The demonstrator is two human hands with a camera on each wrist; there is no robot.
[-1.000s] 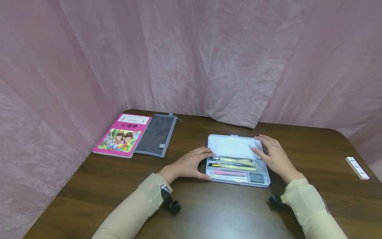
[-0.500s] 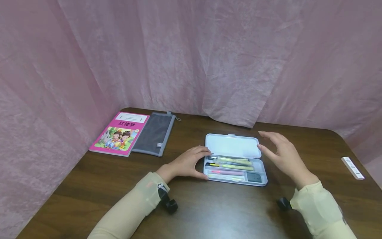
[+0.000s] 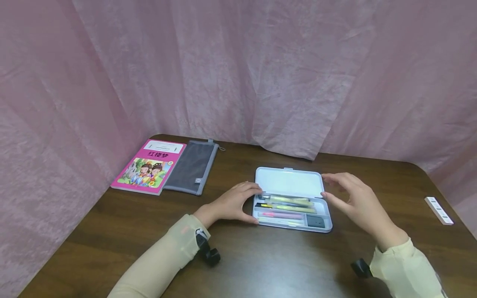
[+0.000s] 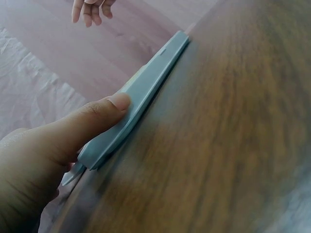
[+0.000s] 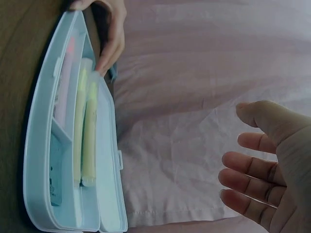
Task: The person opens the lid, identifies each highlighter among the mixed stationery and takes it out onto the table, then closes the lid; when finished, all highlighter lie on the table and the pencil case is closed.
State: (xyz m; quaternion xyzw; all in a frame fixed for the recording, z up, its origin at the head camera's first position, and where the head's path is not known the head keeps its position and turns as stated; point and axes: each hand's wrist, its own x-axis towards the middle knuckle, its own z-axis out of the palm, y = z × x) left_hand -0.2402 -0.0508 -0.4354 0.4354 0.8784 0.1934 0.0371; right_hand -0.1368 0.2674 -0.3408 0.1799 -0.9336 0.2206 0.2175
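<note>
A pale blue pencil case (image 3: pixel 294 228) lies on the table with its lid (image 3: pixel 288 182) folded back. Yellow highlighters (image 3: pixel 298 208), a pink pen (image 3: pixel 285 215) and a dark grey block (image 3: pixel 315 221) are inside. My left hand (image 3: pixel 232 203) grips the left end of the case, the thumb on its front wall and the fingers by the hinge. In the left wrist view that thumb presses the case's side (image 4: pixel 150 82). Off the right side of the lid, my right hand (image 3: pixel 363 205) hovers with fingers relaxed. The right wrist view shows it holding nothing, apart from the case (image 5: pixel 41 160).
A pink book (image 3: pixel 147 167) and a grey mesh zip pouch (image 3: pixel 191 167) lie side by side at the table's back left. Near the right edge is a white strip (image 3: pixel 439 210) with dark marks. Pink curtains (image 3: pixel 223 74) hang behind the table (image 3: pixel 261 265).
My right hand has come away from the lid's right corner, moving right and slightly toward me. The left hand keeps its hold, and the open case has stayed in place.
</note>
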